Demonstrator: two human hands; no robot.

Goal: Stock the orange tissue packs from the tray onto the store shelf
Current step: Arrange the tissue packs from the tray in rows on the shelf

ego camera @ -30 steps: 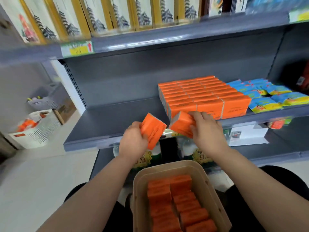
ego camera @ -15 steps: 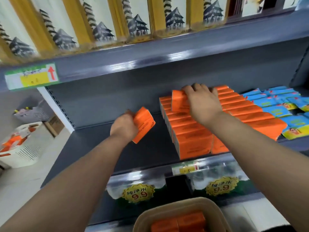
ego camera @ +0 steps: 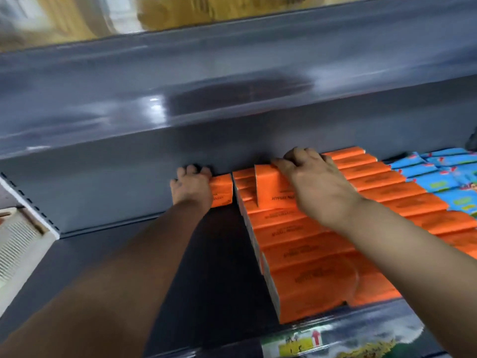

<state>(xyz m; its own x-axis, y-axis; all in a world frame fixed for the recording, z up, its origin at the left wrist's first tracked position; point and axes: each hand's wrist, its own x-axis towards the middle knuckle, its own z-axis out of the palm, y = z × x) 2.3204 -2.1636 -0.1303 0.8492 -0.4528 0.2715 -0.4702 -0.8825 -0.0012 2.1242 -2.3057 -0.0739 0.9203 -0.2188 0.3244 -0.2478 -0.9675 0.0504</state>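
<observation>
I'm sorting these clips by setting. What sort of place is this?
Most likely a shop aisle: grey metal shelving holds tidy rows of identical orange tissue packs beside blue packets, and a price label with a red arrow sits on the shelf edge below.

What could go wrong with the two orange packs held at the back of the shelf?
The upright pack under the right hand stands above the orange rows; it may not seat and could tip forward. The left hand holds a lone pack on bare shelf beside the rows, where it might fall over once let go.
</observation>
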